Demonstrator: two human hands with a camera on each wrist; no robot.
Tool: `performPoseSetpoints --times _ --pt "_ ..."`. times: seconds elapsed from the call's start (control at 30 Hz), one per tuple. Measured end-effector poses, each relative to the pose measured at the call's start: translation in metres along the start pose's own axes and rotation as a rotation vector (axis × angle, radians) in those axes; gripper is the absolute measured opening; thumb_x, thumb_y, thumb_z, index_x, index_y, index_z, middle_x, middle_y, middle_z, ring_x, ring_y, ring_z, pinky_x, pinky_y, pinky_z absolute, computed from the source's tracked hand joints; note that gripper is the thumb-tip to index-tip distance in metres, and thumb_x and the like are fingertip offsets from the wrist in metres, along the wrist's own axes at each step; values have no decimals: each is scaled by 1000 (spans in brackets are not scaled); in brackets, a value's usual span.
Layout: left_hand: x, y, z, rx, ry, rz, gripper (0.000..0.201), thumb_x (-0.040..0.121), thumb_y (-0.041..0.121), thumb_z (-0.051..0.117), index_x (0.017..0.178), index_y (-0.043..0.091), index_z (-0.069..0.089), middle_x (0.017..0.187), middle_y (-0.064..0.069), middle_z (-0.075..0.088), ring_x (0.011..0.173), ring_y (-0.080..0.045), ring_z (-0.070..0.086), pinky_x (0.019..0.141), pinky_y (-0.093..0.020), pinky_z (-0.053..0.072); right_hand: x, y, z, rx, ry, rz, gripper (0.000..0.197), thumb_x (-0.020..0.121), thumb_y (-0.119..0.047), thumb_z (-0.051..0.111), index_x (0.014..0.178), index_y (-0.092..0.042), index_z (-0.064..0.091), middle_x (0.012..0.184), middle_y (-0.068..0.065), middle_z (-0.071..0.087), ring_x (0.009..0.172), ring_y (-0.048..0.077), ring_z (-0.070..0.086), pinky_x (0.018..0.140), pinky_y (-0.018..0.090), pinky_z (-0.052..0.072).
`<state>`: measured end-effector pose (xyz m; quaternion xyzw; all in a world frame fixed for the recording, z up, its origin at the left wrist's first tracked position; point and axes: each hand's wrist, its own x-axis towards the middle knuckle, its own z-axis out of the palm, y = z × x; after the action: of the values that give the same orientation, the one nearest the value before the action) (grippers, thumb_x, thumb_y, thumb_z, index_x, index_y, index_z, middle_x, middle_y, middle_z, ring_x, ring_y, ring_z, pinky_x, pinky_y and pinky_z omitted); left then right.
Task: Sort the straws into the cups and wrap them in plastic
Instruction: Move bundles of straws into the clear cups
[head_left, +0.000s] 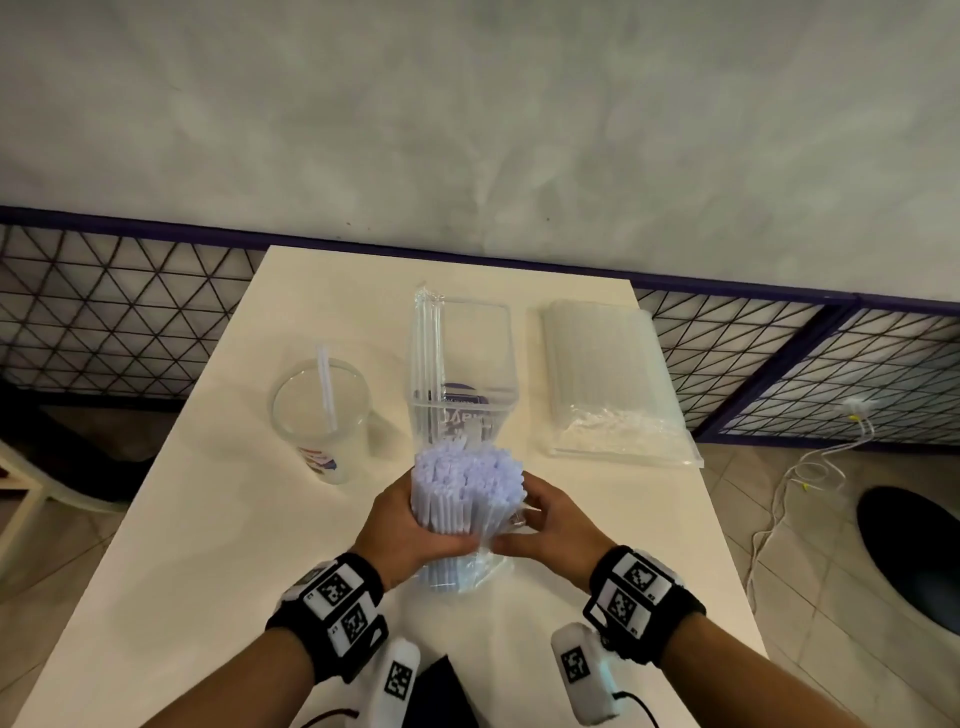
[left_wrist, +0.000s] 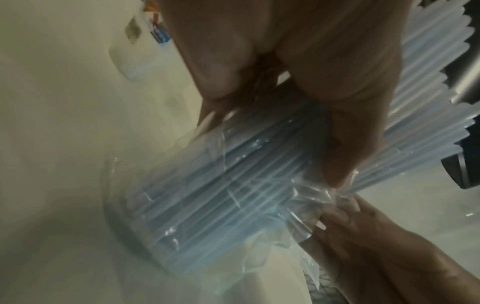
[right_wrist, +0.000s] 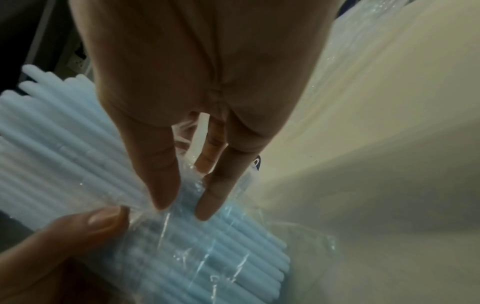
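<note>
Head view: left hand (head_left: 410, 525) and right hand (head_left: 550, 525) clamp the straws (head_left: 465, 488) in plastic (head_left: 480, 569); bare table (head_left: 208, 545) flanks the fingers.

The straws (head_left: 466, 480) at the centre of the frame are matt, pale blue-white plastic, smooth and a little translucent. A thin, clear, glossy plastic film (right_wrist: 197, 259) with bright wrinkles covers their lower part. The cup (head_left: 322, 415) at centre left is clear, shiny plastic with a printed label. The bench (head_left: 218, 519) is smooth, matt and cream. The wall (head_left: 467, 104) above looks like rough grey plaster. The black grid (head_left: 104, 306) at left looks like metal wire.
</note>
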<state>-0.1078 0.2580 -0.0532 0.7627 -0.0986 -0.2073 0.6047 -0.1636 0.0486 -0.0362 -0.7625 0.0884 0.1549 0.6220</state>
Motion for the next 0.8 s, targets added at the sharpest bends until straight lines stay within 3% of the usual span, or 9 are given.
performPoseSetpoints --times 0.13,0.23,0.37,0.43,0.5,0.6,0.7,0.8 --pt "-13 4 -11 -17 95 -7 80 40 37 98 112 34 63 106 20 73 100 1 68 88 -23 55 -2 -18 0 -118 -71 -70 83 70 -14 87 133 -50 47 129 -7 61 104 15 67 91 30 56" --pt "-24 10 -25 9 183 21 70 47 31 97 107 38 62 101 34 69 97 9 66 84 -11 51 1 -41 11 -120 -145 -128 82 69 -16 89 127 -56 47 124 -15 63 103 12 68 88 29 58" --pt "-39 11 -49 5 263 48 67 52 18 96 107 37 61 98 40 67 94 15 64 77 -1 46 15 -60 40 -158 -142 -247 70 72 -16 88 124 -46 53 119 -13 67 103 9 68 88 29 58" --pt "-46 7 -65 13 294 49 68 54 14 96 107 37 60 97 42 65 93 17 63 76 1 45 23 -65 56 -180 -154 -288 70 70 -19 89 129 -39 55 122 -14 63 106 8 65 85 31 59" --pt "-53 0 -82 13 317 28 66 54 13 96 104 37 60 94 43 65 91 17 63 74 2 44 29 -71 69 -319 -142 -352 76 68 -30 90 134 -39 51 127 -13 49 106 0 56 80 24 58" --pt "-61 -14 -105 -34 376 4 66 52 10 95 106 29 62 94 34 70 89 11 67 73 -1 47 36 -79 82 -512 -70 -458 78 66 -40 89 133 -38 48 117 -13 40 99 -9 44 79 6 40" --pt "-66 -24 -124 -74 420 1 67 52 10 95 110 21 64 98 25 73 91 6 69 74 -6 50 38 -86 95 -483 -27 -513 62 68 -37 88 120 -33 56 106 -14 48 84 4 49 73 8 37" --pt "-67 -30 -139 -96 407 -2 72 52 16 96 115 22 63 106 18 74 98 0 69 78 -9 51 41 -91 111 -436 -28 -538 54 70 -33 87 115 -32 58 105 -12 55 77 13 54 68 11 39"
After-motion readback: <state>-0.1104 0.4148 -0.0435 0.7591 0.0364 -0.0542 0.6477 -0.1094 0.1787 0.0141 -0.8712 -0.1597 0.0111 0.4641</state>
